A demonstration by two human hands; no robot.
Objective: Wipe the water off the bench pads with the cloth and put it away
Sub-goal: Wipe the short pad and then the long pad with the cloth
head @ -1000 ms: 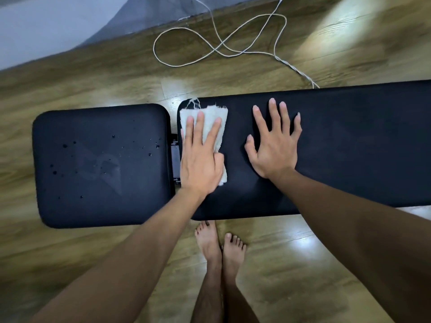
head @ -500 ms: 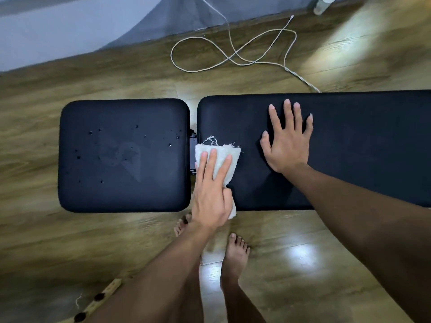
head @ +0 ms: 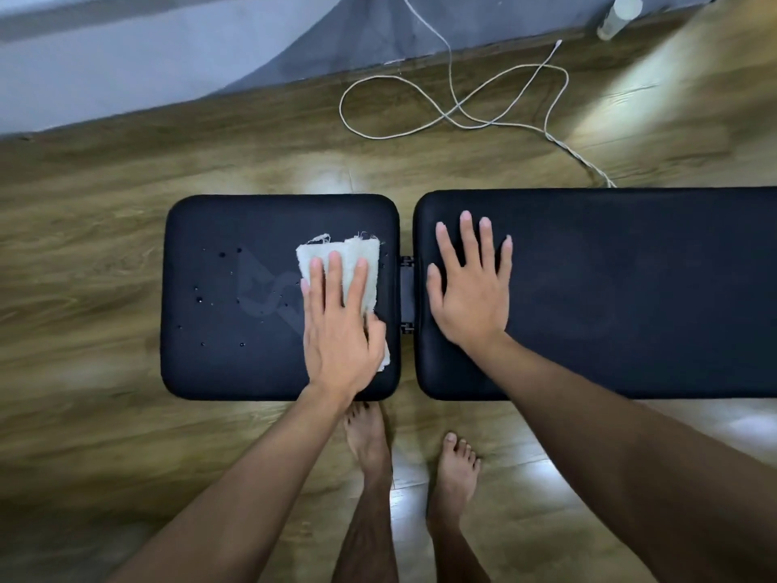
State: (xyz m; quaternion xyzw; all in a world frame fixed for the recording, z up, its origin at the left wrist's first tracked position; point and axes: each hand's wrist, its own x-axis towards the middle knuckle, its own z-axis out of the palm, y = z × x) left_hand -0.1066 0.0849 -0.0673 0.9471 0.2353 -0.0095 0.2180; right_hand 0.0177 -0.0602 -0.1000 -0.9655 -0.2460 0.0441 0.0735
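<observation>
A black bench has two pads: a short seat pad (head: 218, 363) on the left and a long back pad (head: 630, 288) on the right, joined by a hinge (head: 407, 294). A folded white cloth (head: 340, 256) lies on the right part of the seat pad, and my left hand (head: 338, 326) presses flat on it. Water drops (head: 221, 254) dot the left half of the seat pad. On the left end of the long pad my right hand (head: 471, 288) rests flat with fingers spread and holds nothing.
The bench stands on a wooden floor (head: 84, 246). A white cable (head: 458, 107) loops on the floor behind it, near the grey wall (head: 105, 69). A clear bottle (head: 618, 14) lies at the top right. My bare feet (head: 456, 464) stand just in front of the bench.
My left hand slid the cloth down the long pad's left end, then across the gap onto the seat pad. My right hand shifted left along the long pad toward its left end.
</observation>
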